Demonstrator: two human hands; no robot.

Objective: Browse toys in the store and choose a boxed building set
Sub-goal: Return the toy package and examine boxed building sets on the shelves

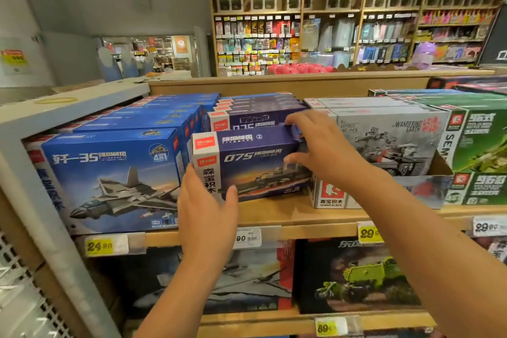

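Both hands on navy box (pixel 247 164) | left grip (pixel 207 204) curled round lower-left corner | right grip (pixel 322 149) clasping right end, hiding it | far sign blurred

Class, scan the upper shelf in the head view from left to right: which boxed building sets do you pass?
Blue fighter-jet box → dark blue 075 warship box, held between both hands → grey Wandering Earth box → green box.

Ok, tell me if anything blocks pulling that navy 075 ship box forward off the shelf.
Nothing visible does. The left hand and right hand already hold the navy 075 box, and the shelf edge before it is open.
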